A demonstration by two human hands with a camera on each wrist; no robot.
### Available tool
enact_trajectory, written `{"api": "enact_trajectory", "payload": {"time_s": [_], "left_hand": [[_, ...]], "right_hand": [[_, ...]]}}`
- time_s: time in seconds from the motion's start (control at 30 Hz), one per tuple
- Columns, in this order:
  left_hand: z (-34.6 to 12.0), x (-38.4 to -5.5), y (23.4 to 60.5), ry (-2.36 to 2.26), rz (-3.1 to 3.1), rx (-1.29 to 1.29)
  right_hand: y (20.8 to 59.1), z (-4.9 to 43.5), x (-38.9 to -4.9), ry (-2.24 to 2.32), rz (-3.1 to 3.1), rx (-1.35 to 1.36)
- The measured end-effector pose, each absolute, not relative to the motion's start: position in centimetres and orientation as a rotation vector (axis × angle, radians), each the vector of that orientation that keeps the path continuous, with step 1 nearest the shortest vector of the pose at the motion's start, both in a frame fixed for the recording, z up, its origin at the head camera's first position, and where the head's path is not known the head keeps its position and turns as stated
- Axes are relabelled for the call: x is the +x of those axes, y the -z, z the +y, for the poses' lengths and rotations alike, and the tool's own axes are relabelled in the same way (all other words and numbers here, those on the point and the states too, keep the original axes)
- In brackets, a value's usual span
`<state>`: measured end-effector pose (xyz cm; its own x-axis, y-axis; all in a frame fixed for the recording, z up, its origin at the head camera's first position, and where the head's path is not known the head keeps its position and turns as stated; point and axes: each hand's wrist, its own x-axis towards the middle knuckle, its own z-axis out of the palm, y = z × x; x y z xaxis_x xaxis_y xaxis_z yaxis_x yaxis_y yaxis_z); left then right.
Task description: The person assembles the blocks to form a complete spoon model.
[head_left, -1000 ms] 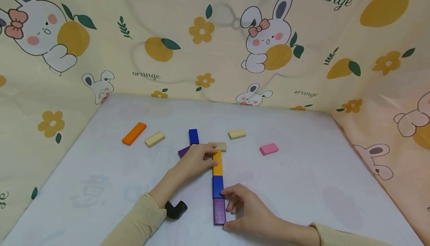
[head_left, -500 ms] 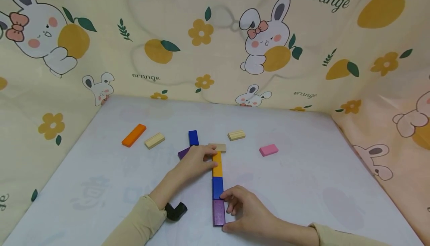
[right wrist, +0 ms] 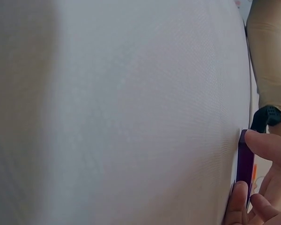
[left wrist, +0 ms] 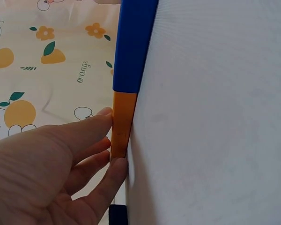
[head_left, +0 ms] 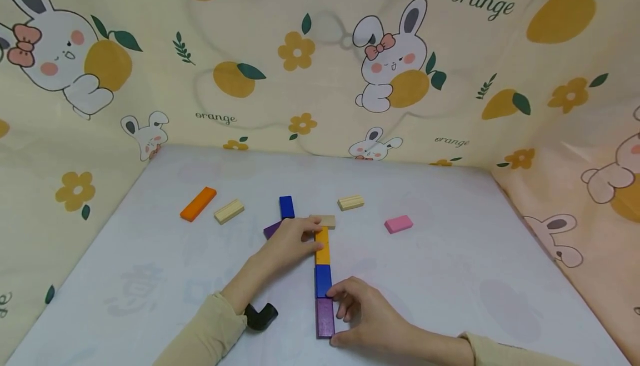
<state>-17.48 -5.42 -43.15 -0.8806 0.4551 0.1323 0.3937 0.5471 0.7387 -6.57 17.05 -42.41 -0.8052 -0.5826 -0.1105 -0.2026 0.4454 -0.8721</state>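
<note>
A straight row of blocks runs toward me in the head view: a yellow block (head_left: 322, 246), a blue block (head_left: 323, 281) and a purple block (head_left: 325, 317), laid end to end. Across the far end lies a natural wood block (head_left: 326, 221), partly behind the left fingers. My left hand (head_left: 290, 241) holds the yellow block, thumb on its side and a finger at its far end, as the left wrist view shows. With thumb at the near end and index finger by the blue joint, my right hand (head_left: 372, 316) grips the purple block (right wrist: 245, 161).
Behind the left hand lie another blue block (head_left: 286, 207) and a purple one (head_left: 271, 229). Farther left are an orange block (head_left: 198, 204) and a wooden block (head_left: 229, 211). Another wooden block (head_left: 351, 202) and a pink block (head_left: 398, 224) lie right. A black wrist device (head_left: 261, 317) sits by the left sleeve.
Both hands and the row of blocks keep their places. Only the head view has shifted slightly, with the whole scene a little lower in it.
</note>
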Motion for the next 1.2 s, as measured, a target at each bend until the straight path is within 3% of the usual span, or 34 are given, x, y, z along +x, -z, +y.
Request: {"api": "enact_trajectory", "payload": {"time_s": [0.8,1.2], "left_hand": [[-5.5,-17.2,43.0,-1.277,2.681,0.746],[-5.5,-17.4,43.2,-1.244,2.689,0.737]], "right_hand": [[42.0,17.3,-6.7,1.33,2.272,-0.618],[38.9,18.5,-13.6,1.1,2.723,-0.813]]}}
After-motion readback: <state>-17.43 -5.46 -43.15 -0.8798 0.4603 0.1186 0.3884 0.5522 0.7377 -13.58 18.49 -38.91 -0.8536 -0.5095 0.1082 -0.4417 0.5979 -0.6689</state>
